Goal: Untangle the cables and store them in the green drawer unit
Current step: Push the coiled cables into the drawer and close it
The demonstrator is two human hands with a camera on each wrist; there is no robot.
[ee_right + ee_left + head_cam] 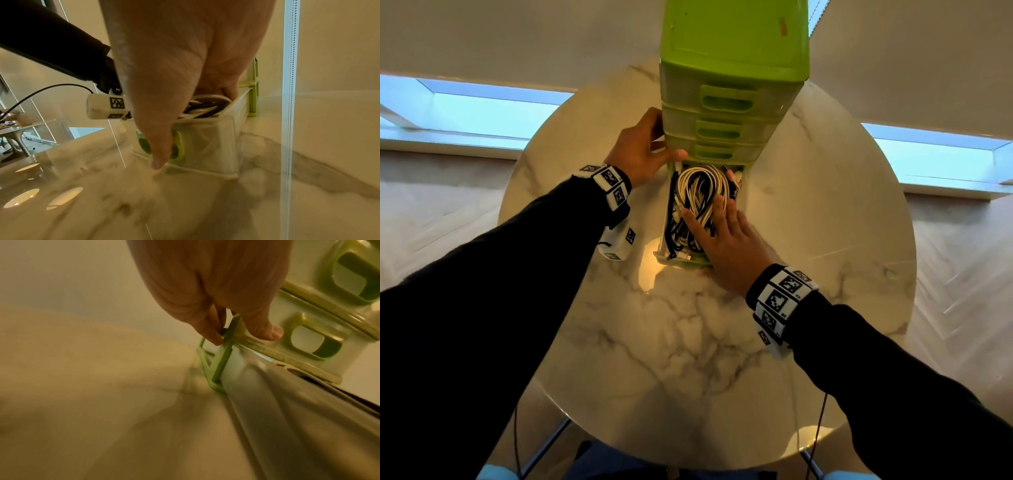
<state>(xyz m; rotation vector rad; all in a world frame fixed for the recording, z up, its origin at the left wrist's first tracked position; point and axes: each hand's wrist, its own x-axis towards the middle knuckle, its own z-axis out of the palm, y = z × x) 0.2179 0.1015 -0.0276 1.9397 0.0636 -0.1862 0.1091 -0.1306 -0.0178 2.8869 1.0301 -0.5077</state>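
- Marble table: round, white with grey veining, glossy. Carries everything listed below.
- Green drawer unit: tall, standing at the table's far side. Three upper drawers pushed in, each with a green handle; the lowest one pulled out toward the person.
- Open bottom drawer: translucent walls, green handle on its front. It projects well out of the frame and rests on the table.
- Cables: white and black, looped into a bundle and lying inside the open drawer. The heap rises about level with the rim, and a white plug end lies at the front left corner.
- Right hand: fingers spread flat, pressing on top of the bundle; the thumb hangs down over the drawer front across the handle. Nothing is pinched.
- Left hand: braced at the unit's left front corner, thumb on the front, fingers curled round the green frame post.
- Stage, as judged: the cables are stowed; closing the drawer remains.
- Risk: a loop springing up once the palm lifts could catch under the drawer above and jam the slide.
- Risk: the right fingers lie far in, so a push could trap them at the frame.
- Risk: should the left hand let go, the tall unit may slide backward rather than accept the drawer.
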